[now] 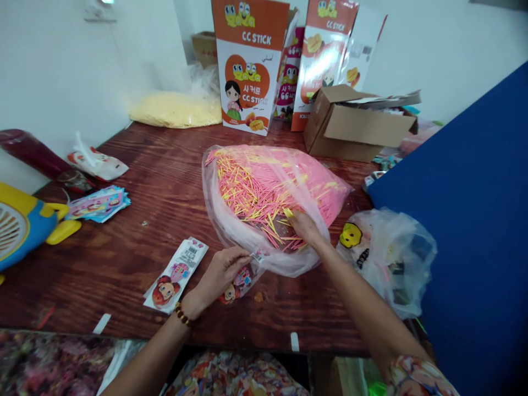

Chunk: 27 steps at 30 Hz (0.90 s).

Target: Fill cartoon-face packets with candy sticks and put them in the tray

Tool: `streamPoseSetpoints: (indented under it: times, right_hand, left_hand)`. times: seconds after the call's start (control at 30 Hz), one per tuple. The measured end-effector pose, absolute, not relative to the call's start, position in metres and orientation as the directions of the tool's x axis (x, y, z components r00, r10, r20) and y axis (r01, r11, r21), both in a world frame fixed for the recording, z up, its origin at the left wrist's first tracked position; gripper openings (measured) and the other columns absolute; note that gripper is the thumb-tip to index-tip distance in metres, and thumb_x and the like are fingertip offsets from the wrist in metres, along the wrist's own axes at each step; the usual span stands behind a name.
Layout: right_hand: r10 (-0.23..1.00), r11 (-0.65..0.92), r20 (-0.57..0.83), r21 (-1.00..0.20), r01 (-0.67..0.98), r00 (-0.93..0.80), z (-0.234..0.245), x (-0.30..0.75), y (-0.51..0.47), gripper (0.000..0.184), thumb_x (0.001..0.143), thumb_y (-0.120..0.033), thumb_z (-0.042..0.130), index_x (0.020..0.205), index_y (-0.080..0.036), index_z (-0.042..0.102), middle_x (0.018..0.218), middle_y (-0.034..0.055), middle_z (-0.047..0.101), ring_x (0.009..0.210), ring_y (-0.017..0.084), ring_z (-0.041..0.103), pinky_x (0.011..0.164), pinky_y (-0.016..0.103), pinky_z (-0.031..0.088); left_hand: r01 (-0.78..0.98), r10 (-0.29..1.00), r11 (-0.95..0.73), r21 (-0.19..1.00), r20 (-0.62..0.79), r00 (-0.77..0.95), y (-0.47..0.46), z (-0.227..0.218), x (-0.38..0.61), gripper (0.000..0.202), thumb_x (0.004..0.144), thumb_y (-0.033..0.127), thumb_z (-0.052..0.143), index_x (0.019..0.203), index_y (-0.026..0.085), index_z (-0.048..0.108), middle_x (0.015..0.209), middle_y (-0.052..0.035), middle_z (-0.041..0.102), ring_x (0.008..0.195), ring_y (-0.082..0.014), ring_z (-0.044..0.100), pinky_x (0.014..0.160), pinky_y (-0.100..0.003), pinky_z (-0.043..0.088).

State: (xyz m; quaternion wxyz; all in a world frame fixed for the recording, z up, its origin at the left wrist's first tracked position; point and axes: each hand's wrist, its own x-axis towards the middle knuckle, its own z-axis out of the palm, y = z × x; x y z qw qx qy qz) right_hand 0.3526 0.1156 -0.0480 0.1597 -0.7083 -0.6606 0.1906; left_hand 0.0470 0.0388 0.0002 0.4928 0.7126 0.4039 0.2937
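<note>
My left hand (226, 269) pinches the top edge of a small printed packet (243, 276), whose lower part hangs under the hand with a cartoon face on it. A large clear plastic bag (214, 214) lies open in front of me, filled with thin pink and yellow sticks (247, 190). Inside its mouth, my right hand (304, 226) has its fingers closed on a small bunch of yellow sticks (287, 212). To the left of my left hand lies a stack of flat printed packets (177, 275).
Upright cartons (247, 60) and an open cardboard box (358, 126) stand at the back. A bag of yellow material (177, 110) lies back left. At left are a blue-and-yellow device (28, 225), tissues (99, 162) and printed sachets (99, 203). A crumpled plastic bag (396, 253) sits beside the blue panel (462, 220).
</note>
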Motion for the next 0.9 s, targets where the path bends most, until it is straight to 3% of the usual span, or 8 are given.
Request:
streamPoseSetpoints:
  times: [0.17,0.3,0.47,0.7,0.8,0.9]
  right_hand:
    - [0.990,-0.144,-0.111,-0.771,0.620,0.091,-0.048,0.345,0.118,0.017,0.086,-0.027,0.046,0.086,-0.016,0.059,0.077,0.0042,0.069,0.066,0.015,0.060,0.061,0.025,0.047]
    - [0.975,-0.222,-0.192,-0.883,0.413,0.113,-0.058,0.336,0.115,0.013,0.080,-0.028,0.053,0.084,-0.017,0.058,0.071,0.0025,0.069,0.061,0.015,0.063,0.059,0.026,0.050]
    - [0.956,-0.283,-0.250,-0.926,0.250,0.156,-0.067,0.332,0.114,0.007,0.074,-0.026,0.060,0.073,-0.020,0.058,0.063,0.0015,0.067,0.056,0.017,0.062,0.054,0.027,0.049]
    - [0.961,-0.204,-0.184,-0.976,0.081,0.206,-0.047,0.322,0.101,0.018,0.076,-0.037,0.063,0.075,-0.019,0.061,0.069,0.0013,0.066,0.060,0.015,0.059,0.063,0.030,0.051]
    - [0.976,-0.137,-0.166,-0.972,-0.192,0.142,-0.025,0.303,0.085,0.024,0.075,-0.041,0.069,0.085,-0.020,0.063,0.072,-0.0008,0.065,0.063,0.015,0.061,0.068,0.033,0.054]
    - [0.989,-0.093,-0.138,-0.853,-0.513,0.051,0.005,0.279,0.071,0.023,0.070,-0.032,0.077,0.086,-0.021,0.064,0.074,-0.0022,0.065,0.069,0.014,0.064,0.075,0.033,0.057]
  left_hand:
    - [0.220,0.905,-0.039,0.975,-0.059,0.422,0.042,-0.003,0.046,0.025,0.090,0.037,0.058,0.083,0.017,0.071,0.076,-0.0019,0.068,0.069,-0.0148,0.059,0.065,-0.023,0.047]
    - [0.170,0.926,0.054,0.984,-0.113,0.360,0.044,-0.002,0.047,0.026,0.086,0.040,0.062,0.078,0.016,0.069,0.069,-0.0003,0.064,0.062,-0.0130,0.055,0.060,-0.022,0.044]
    - [0.158,0.922,0.075,0.985,-0.129,0.366,0.042,-0.005,0.047,0.026,0.086,0.040,0.063,0.080,0.015,0.070,0.071,-0.0001,0.064,0.065,-0.0124,0.054,0.061,-0.022,0.043]
    - [0.104,0.929,0.121,0.987,-0.150,0.339,0.040,-0.008,0.045,0.027,0.084,0.042,0.066,0.079,0.016,0.069,0.070,0.0007,0.063,0.061,-0.0118,0.053,0.057,-0.021,0.043]
    - [0.117,0.936,0.077,0.990,-0.112,0.334,0.043,-0.001,0.049,0.026,0.085,0.041,0.065,0.078,0.016,0.068,0.068,0.0012,0.061,0.060,-0.0115,0.052,0.056,-0.021,0.042]
    - [0.174,0.941,-0.033,0.984,-0.028,0.338,0.047,0.008,0.054,0.027,0.086,0.039,0.062,0.073,0.016,0.065,0.065,0.0014,0.058,0.060,-0.0113,0.050,0.057,-0.021,0.041]
